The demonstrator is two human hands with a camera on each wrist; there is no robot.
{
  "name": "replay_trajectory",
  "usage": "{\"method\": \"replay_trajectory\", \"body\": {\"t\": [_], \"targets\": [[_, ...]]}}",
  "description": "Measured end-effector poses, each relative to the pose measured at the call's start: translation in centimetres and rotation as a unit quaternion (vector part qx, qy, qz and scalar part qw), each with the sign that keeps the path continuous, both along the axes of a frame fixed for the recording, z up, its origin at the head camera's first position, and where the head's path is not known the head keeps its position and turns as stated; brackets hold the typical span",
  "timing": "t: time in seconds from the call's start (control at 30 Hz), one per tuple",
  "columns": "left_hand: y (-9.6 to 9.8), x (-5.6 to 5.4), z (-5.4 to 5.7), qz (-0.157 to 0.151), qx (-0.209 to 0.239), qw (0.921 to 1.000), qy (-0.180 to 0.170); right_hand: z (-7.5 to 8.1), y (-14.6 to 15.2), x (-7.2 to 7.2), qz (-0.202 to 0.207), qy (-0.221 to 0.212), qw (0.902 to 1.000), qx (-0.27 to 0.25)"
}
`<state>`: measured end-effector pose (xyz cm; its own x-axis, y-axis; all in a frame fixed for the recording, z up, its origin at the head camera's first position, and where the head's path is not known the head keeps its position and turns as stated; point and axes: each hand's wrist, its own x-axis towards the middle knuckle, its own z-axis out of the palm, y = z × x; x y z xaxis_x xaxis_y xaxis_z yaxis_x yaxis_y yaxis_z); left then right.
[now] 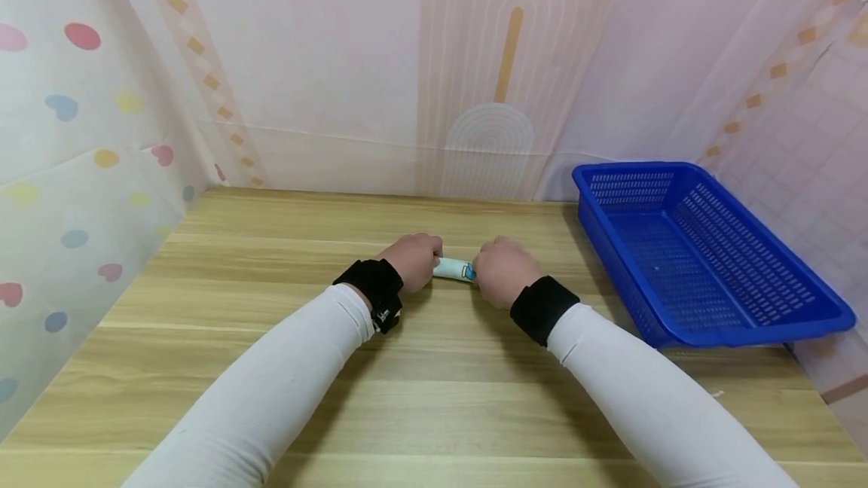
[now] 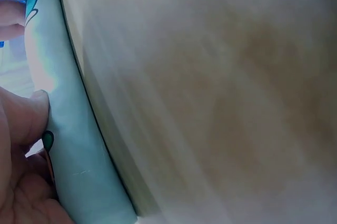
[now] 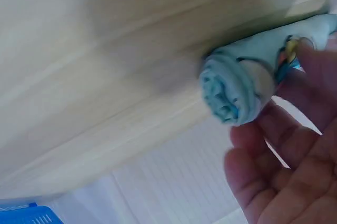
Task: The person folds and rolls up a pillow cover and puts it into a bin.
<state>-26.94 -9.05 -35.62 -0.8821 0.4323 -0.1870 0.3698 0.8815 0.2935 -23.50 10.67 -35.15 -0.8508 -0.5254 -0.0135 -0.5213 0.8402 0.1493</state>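
Observation:
A pale teal cloth point(image 1: 452, 269) with a cartoon print is rolled into a tight tube on the table, between both hands. My left hand point(image 1: 413, 260) holds its left part; in the left wrist view, the thumb point(image 2: 32, 112) presses along the side of the roll point(image 2: 73, 124). On the right part, my right hand point(image 1: 505, 271) holds the roll with its thumb and fingers. Seen from the right wrist, the spiral layers of the rolled end point(image 3: 224, 95) stick out past the right hand point(image 3: 295, 150). In the head view, the hands hide both ends.
A blue perforated plastic basket point(image 1: 678, 269) stands at the right side of the wood-grain table point(image 1: 271, 247). Patterned cloth hangings point(image 1: 325, 74) close off the back and both sides. A small pale scrap point(image 1: 717, 394) lies by the right forearm.

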Motion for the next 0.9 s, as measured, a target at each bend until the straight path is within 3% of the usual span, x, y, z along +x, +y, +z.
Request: {"method": "replay_trajectory", "body": {"t": [0.2, 0.27, 0.33, 0.47, 0.53, 0.73, 0.9], "targets": [[-0.4, -0.2, -0.5, 0.011, 0.019, 0.9997, -0.007, -0.1, 0.0, -0.3, -0.018, -0.056, 0.9964, -0.062], [-0.6, -0.1, -0.5, 0.005, 0.032, 0.9995, 0.005, -0.2, 0.1, -0.5, -0.015, -0.064, 0.9952, -0.072], [-0.7, 0.2, -0.3, -0.012, 0.034, 0.9986, 0.039, -0.2, 0.2, -0.5, -0.01, -0.063, 0.995, -0.076], [-0.9, 0.8, 0.1, -0.059, -0.002, 0.9909, 0.121, -0.4, 0.3, -0.4, -0.008, -0.054, 0.9954, -0.079], [-0.9, 1.0, 0.2, -0.071, -0.024, 0.9873, 0.14, -0.4, 0.4, -0.4, -0.009, -0.05, 0.9958, -0.076], [-0.6, 1.1, 0.2, -0.066, -0.038, 0.9875, 0.138, -0.4, 0.6, -0.4, -0.001, -0.051, 0.9957, -0.077], [-0.4, 0.8, 0.3, -0.04, -0.023, 0.9935, 0.104, -0.3, 0.6, -0.6, -0.006, -0.067, 0.9934, -0.093]]}}
